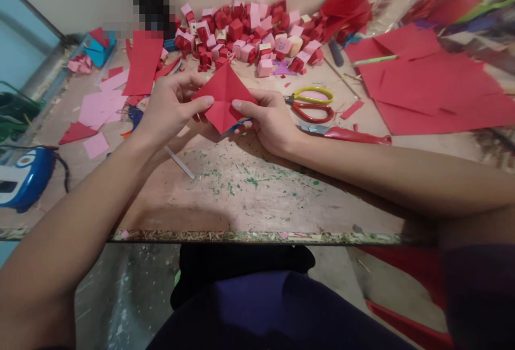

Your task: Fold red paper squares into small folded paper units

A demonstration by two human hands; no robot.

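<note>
A red paper square [226, 92] with crossing crease lines is held up above the table, one corner pointing toward me. My left hand [177, 100] pinches its left corner, thumb on top. On the opposite corner, my right hand [267, 116] grips the paper the same way. Something thin and blue [238, 125] shows under the paper by my right fingers; its kind is hidden. Just right of my right hand lie scissors [311, 104] with one yellow and one red handle. A red-handled cutting tool [350, 134] rests nearer to me.
Many small red and pink paper cubes [241, 33] are heaped at the back. Large red sheets [434, 87] cover the right side. Pink paper pieces [102, 106] and a blue-and-white device [30, 178] lie at left. Green scraps [251, 181] dot the wooden table [225, 210] near its front edge.
</note>
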